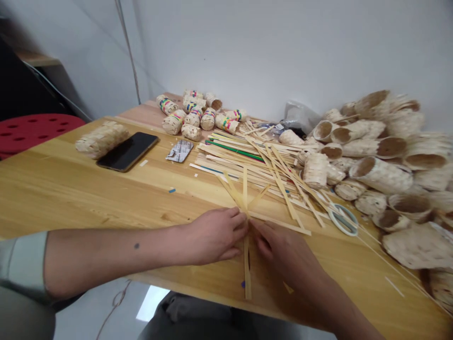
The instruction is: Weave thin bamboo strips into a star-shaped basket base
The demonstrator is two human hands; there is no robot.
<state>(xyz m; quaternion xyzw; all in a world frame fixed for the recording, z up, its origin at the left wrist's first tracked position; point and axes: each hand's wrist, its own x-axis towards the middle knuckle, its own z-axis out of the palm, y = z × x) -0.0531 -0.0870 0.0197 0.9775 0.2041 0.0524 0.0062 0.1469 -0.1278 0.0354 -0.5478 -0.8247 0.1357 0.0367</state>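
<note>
Several thin bamboo strips cross in a star shape on the wooden table, near its front edge. My left hand comes in from the left and presses on the crossing with its fingertips. From the lower right, my right hand meets it there, its fingers on the same strips. Both hands cover the centre of the crossing, so the weave there is hidden. One long strip runs from under the hands toward the front edge.
A loose heap of bamboo strips, some green-edged, lies just beyond the hands. Woven bamboo cylinders are piled at the right, and colour-banded woven rolls stand at the back. A phone, blister pack and tape roll lie about.
</note>
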